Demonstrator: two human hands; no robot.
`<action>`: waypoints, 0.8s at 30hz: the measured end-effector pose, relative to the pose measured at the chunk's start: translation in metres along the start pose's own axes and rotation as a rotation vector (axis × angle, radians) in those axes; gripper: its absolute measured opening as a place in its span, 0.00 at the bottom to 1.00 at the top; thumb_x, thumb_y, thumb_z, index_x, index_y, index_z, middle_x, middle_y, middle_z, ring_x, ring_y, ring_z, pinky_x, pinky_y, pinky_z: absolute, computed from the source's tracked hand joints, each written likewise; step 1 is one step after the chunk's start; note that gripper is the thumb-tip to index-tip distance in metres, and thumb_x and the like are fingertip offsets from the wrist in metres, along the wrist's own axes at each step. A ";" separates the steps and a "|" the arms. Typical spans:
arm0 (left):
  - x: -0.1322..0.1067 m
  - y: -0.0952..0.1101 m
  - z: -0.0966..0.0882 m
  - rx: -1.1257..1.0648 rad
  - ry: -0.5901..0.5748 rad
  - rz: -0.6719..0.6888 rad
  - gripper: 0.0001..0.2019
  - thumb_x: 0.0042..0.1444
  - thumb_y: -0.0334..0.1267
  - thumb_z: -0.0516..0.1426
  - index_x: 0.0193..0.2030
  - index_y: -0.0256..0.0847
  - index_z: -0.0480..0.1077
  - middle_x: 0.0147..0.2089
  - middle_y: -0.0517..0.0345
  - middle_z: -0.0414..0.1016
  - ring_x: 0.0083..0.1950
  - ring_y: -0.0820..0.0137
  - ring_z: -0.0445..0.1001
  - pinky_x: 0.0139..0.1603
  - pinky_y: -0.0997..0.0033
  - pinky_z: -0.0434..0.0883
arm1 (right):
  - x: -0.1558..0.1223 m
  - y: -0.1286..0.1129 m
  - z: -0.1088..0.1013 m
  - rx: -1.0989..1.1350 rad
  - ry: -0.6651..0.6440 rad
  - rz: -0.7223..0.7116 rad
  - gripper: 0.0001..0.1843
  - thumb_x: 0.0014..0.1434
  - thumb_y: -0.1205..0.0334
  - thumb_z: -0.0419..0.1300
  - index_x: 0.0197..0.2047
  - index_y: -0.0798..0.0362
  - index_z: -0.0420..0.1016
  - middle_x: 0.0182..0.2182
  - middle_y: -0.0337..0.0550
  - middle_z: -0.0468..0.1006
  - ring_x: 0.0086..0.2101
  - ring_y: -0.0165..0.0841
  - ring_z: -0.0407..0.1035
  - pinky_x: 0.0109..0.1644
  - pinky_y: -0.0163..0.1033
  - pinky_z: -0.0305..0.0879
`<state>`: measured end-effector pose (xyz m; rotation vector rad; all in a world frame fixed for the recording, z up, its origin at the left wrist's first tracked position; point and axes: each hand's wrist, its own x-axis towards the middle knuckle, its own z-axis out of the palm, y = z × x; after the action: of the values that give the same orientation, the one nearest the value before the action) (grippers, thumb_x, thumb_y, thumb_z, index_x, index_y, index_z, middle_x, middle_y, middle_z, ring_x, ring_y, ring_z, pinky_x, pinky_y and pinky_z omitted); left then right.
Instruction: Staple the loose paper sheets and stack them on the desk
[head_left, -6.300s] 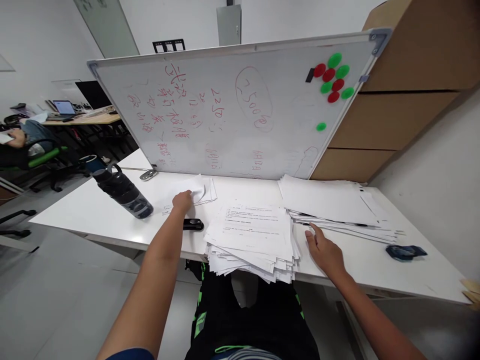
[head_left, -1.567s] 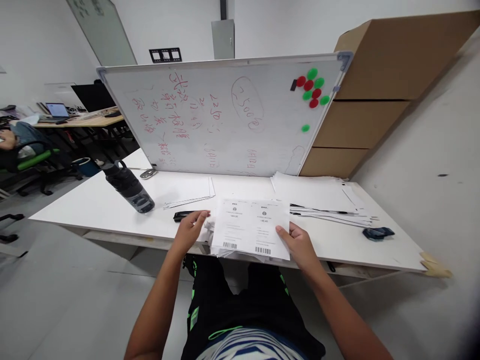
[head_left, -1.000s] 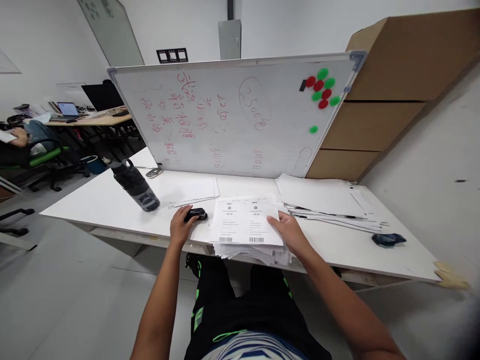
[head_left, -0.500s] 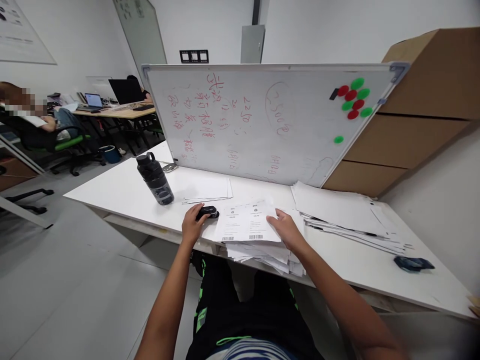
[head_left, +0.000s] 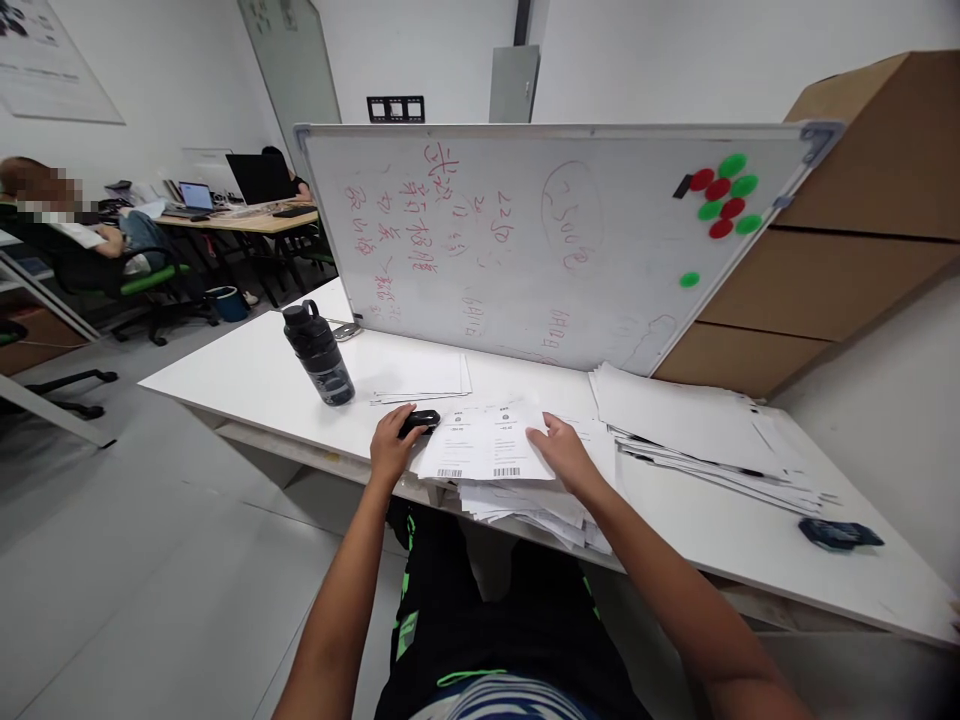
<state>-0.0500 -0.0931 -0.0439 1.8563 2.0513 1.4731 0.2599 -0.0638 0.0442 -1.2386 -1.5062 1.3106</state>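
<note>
A printed sheet with two barcodes (head_left: 480, 452) lies on top of a messy paper stack (head_left: 536, 505) at the near edge of the white table (head_left: 247, 375). My right hand (head_left: 562, 455) rests on the sheet's right edge, fingers curled over it. My left hand (head_left: 390, 445) is closed over a small black stapler (head_left: 418, 421) just left of the sheet.
A dark water bottle (head_left: 319, 352) stands to the left, a thin paper pile (head_left: 424, 378) behind the stapler. A big loose paper pile (head_left: 697, 430) lies to the right, a dark object (head_left: 838, 533) near it. A whiteboard (head_left: 540, 240) leans behind. A person sits far left.
My left hand left the sheet's edge and closed over the black stapler. My right hand stayed on the sheet. The view swung left.
</note>
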 end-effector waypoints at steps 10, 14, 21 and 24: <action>-0.001 -0.001 0.001 0.008 -0.006 -0.024 0.21 0.58 0.44 0.60 0.58 0.47 0.71 0.60 0.53 0.73 0.62 0.58 0.68 0.64 0.54 0.63 | -0.004 0.001 0.002 0.050 -0.044 0.010 0.28 0.55 0.60 0.57 0.60 0.48 0.74 0.43 0.42 0.84 0.36 0.41 0.78 0.40 0.43 0.73; 0.000 -0.001 0.001 0.022 -0.003 -0.030 0.21 0.57 0.44 0.61 0.58 0.47 0.71 0.59 0.53 0.73 0.62 0.59 0.68 0.64 0.56 0.64 | 0.000 0.002 0.013 0.100 -0.122 0.012 0.28 0.57 0.58 0.58 0.61 0.47 0.72 0.45 0.42 0.83 0.40 0.40 0.78 0.44 0.44 0.73; -0.002 0.000 -0.004 0.100 -0.155 0.076 0.23 0.56 0.48 0.61 0.58 0.47 0.71 0.59 0.53 0.73 0.62 0.58 0.67 0.63 0.56 0.63 | 0.008 0.011 0.016 0.073 -0.169 0.084 0.23 0.60 0.55 0.59 0.57 0.50 0.74 0.44 0.45 0.82 0.41 0.38 0.77 0.46 0.42 0.72; -0.002 0.001 -0.007 0.127 -0.200 0.073 0.24 0.59 0.51 0.58 0.60 0.47 0.70 0.61 0.54 0.72 0.63 0.59 0.65 0.64 0.57 0.63 | 0.011 0.015 0.015 0.101 -0.178 0.164 0.22 0.61 0.49 0.59 0.54 0.52 0.75 0.40 0.46 0.83 0.35 0.37 0.76 0.41 0.41 0.73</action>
<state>-0.0530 -0.0988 -0.0401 2.0501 2.0468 1.1392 0.2462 -0.0569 0.0262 -1.2275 -1.4644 1.6220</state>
